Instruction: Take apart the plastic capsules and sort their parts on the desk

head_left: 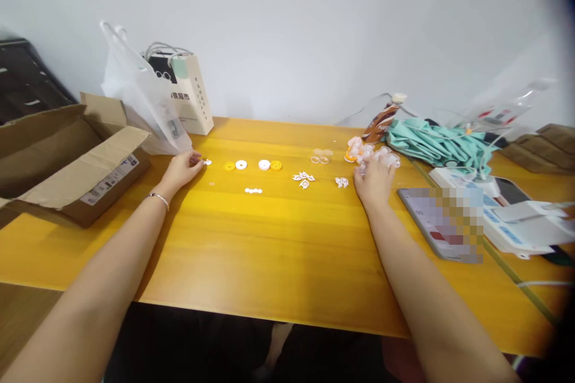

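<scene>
Far left on the table, my left hand (182,171) has its fingers curled together, a small white piece (207,162) at their tips. My right hand (376,184) reaches into a bunch of clear and pinkish plastic pieces (390,158), its fingers closed on them and partly hidden. Between the hands lie yellow rings (229,166) paired with white rings (241,164). Small white discs (253,191) form a short row. White openwork pieces (304,179) and smaller white pieces (342,182) lie nearer my right hand, below two clear rings (321,156).
An open cardboard box (72,158), a white plastic bag (144,102) and a paper bag (195,93) stand at left. On the right are a brown-labelled bottle (383,121), teal folded fabric (442,142), a phone (422,215) and a white power strip (507,227) with cables.
</scene>
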Demonstrator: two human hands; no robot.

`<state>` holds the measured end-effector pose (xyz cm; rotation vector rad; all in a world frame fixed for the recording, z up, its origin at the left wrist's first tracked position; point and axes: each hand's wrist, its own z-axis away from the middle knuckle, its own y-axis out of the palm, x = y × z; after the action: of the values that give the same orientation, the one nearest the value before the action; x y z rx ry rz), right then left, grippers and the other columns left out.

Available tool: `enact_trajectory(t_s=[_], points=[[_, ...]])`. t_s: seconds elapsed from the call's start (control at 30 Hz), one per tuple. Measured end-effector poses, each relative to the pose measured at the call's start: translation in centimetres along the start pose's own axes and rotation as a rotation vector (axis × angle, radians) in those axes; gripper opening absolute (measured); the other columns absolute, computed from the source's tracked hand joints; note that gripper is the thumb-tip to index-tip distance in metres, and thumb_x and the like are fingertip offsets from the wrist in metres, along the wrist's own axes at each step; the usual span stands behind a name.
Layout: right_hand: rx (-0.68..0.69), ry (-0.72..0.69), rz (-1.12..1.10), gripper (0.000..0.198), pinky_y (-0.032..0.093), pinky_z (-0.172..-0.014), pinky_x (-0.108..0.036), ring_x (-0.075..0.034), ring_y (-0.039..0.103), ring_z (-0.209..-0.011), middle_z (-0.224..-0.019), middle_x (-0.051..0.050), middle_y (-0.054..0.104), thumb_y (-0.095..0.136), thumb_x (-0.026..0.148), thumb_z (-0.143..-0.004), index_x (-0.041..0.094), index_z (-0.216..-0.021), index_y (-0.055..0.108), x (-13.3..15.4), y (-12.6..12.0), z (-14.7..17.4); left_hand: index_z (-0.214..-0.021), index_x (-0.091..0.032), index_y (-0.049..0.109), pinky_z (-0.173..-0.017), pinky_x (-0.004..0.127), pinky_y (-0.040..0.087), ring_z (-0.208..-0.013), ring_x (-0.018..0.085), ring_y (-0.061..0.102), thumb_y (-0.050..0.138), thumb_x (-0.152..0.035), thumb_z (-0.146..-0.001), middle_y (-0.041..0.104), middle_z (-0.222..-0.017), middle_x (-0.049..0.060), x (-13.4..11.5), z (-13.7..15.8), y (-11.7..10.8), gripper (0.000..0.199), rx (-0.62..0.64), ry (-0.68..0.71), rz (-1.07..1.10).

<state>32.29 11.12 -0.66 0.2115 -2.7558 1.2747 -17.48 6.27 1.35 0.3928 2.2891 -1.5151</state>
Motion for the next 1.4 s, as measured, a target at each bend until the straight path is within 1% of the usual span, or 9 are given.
enact_trajectory(t_s=[0.2,0.33,0.5,0.67,0.77,1.0,1.2,1.3,1.4], points=[[-0.084,0.012,-0.276,0.032,0.041,-0.088,-0.045,-0.028,0.05,-0.104,-0.106,-0.018,0.055,0.045,0.022,-0.079,0.01,-0.108,0.048,-0.1,-0.1,0.1,-0.099,-0.015,0.058,-0.08,0.031,0.047,-0.083,0.021,0.062,0.052,-0.036,-0.074,0.065,-0.088,0.008,0.3,-0.1,0.2,0.034,-0.028,0.028,-0.004],[-0.208,0.008,-0.534,0.04,0.045,-0.085,-0.044,-0.025,0.051,-0.104,-0.113,-0.016,0.051,0.05,0.028,-0.081,0.012,-0.117,0.042,1.5,-1.2,1.0,-0.103,-0.014,0.055,-0.082,0.033,0.046,-0.086,0.021,0.06,0.052,-0.035,-0.076,0.063,-0.091,0.008,0.0,-0.1,-0.1,0.034,-0.168,0.023,-0.037],[-0.187,-0.26,-0.782,0.041,0.048,-0.082,-0.041,-0.021,0.055,-0.095,-0.106,-0.01,0.054,0.058,0.027,-0.079,0.02,-0.116,0.042,6.9,-4.0,3.6,-0.111,-0.015,0.05,-0.076,0.029,0.048,-0.081,0.016,0.057,0.048,-0.03,-0.082,0.054,-0.102,0.009,-1.0,0.2,-0.5,0.032,-0.412,0.09,0.011],[0.024,-0.683,-0.888,0.049,0.049,-0.082,-0.037,-0.02,0.057,-0.095,-0.103,-0.008,0.057,0.061,0.026,-0.079,0.024,-0.121,0.036,12.2,-6.3,6.6,-0.112,-0.016,0.049,-0.077,0.03,0.047,-0.084,0.016,0.055,0.049,-0.024,-0.082,0.052,-0.099,0.009,-2.3,0.7,-0.5,0.031,-0.44,0.231,0.054],[0.197,-0.784,-0.912,0.045,0.049,-0.082,-0.036,-0.02,0.057,-0.097,-0.103,-0.008,0.058,0.058,0.03,-0.081,0.024,-0.12,0.036,13.3,-6.4,7.6,-0.11,-0.016,0.05,-0.08,0.031,0.046,-0.086,0.018,0.054,0.05,-0.022,-0.081,0.053,-0.093,0.007,-2.9,0.9,-0.4,0.03,-0.441,0.319,0.029],[0.398,-0.539,-0.859,0.044,0.048,-0.08,-0.038,-0.021,0.057,-0.094,-0.102,-0.008,0.056,0.061,0.036,-0.077,0.022,-0.113,0.04,12.0,-5.4,7.1,-0.109,-0.017,0.051,-0.076,0.03,0.047,-0.082,0.017,0.054,0.05,-0.017,-0.08,0.055,-0.09,0.007,-4.0,1.4,-0.5,0.029,-0.468,0.485,0.023],[0.588,-0.332,-0.91,0.044,0.046,-0.068,-0.031,-0.016,0.054,-0.076,-0.089,-0.003,0.052,0.065,0.04,-0.071,0.022,-0.1,0.038,12.2,-5.3,7.0,-0.108,-0.017,0.052,-0.076,0.031,0.047,-0.083,0.017,0.056,0.052,-0.013,-0.078,0.058,-0.09,0.007,-5.4,2.1,-0.4,0.03,-0.525,0.647,0.027],[0.689,-0.28,-0.923,0.044,0.042,-0.06,-0.026,-0.012,0.048,-0.065,-0.081,0.0,0.05,0.067,0.044,-0.067,0.022,-0.093,0.038,12.5,-5.5,6.9,-0.107,-0.018,0.052,-0.074,0.031,0.048,-0.085,0.018,0.056,0.052,-0.013,-0.079,0.058,-0.093,0.008,-7.7,3.4,0.1,0.029,-0.474,0.716,0.066],[0.739,-0.295,-0.897,0.04,0.037,-0.057,-0.024,-0.011,0.044,-0.063,-0.074,0.002,0.049,0.067,0.046,-0.066,0.021,-0.082,0.04,12.6,-5.7,6.6,-0.105,-0.018,0.052,-0.075,0.031,0.047,-0.084,0.018,0.056,0.051,-0.016,-0.081,0.059,-0.092,0.008,-11.3,5.5,1.1,0.024,-0.297,0.864,0.132]])
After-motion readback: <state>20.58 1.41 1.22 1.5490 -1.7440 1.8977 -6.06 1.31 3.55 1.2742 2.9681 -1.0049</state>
